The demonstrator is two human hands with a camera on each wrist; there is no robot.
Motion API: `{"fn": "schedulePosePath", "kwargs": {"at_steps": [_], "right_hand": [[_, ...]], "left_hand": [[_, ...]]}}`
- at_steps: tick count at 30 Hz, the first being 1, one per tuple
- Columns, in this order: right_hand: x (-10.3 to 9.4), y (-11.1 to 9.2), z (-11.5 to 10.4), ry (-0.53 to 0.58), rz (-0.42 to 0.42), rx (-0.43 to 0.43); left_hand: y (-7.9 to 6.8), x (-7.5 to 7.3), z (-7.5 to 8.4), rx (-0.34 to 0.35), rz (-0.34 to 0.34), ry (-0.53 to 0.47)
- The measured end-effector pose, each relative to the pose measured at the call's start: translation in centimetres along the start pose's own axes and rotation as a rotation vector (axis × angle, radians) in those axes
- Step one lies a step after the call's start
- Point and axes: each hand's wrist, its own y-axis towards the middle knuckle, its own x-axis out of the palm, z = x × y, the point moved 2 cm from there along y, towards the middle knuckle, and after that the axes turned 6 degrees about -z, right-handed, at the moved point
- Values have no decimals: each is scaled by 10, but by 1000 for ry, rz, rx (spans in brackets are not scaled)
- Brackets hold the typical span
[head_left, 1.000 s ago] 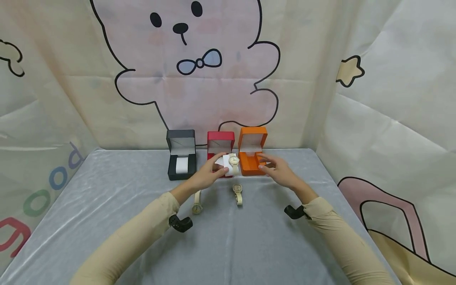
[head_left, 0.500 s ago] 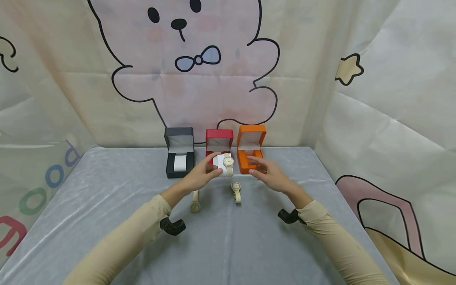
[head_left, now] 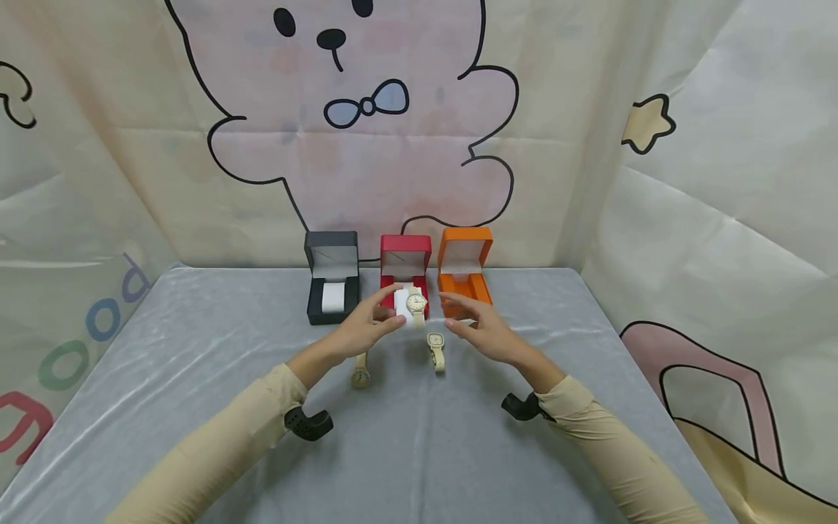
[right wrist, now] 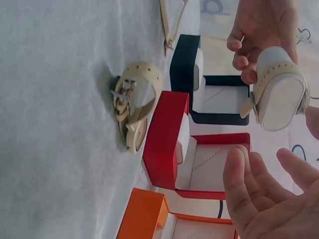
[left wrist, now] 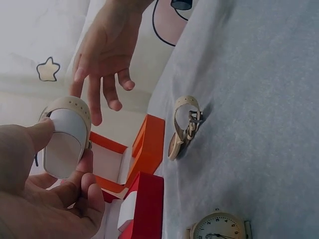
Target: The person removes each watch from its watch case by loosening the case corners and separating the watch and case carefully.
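Observation:
My left hand (head_left: 361, 322) grips a white watch cushion (left wrist: 62, 154) between thumb and fingers, in front of the red box. Wrapped round that cushion is a cream-strapped watch (head_left: 416, 303), its pale dial facing up in the head view. To its right, my right hand (head_left: 486, 331) has loosely spread fingers (right wrist: 239, 189) and holds nothing; in the head view its fingertips sit a little apart from the watch. A second cream watch (head_left: 436, 352), strap buckled into a loop, lies on the cloth between the hands. Partly behind my left wrist lies a third cream watch (head_left: 361, 372).
Three watch boxes with raised lids stand at the table's back edge: dark grey (head_left: 332, 309) with a white cushion, red (right wrist: 167, 142) with a white cushion, and orange (head_left: 468, 285) with its orange interior showing. Grey cloth (head_left: 419, 451) covers the table; printed curtains (head_left: 550, 145) surround it.
My right hand has moved left, away from the orange box and toward the held watch. My left hand has shifted slightly left and nearer, still gripping the cushion. The loose watches stay put.

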Motion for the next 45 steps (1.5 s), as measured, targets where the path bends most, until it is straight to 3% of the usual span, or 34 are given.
{"fn": "schedulePosePath", "kwargs": {"at_steps": [11, 25, 33, 45], "right_hand": [[9, -8, -15, -3, -7, -58], [21, -4, -24, 52, -70, -17], [32, 4, -17, 107, -112, -83], [39, 11, -20, 108, -108, -112]], "left_hand": [[-10, 1, -2, -26, -21, -18], [-16, 4, -6, -54, -46, -30], [-18, 9, -8, -42, -68, -47], [-16, 10, -6, 25, -83, -14]]}}
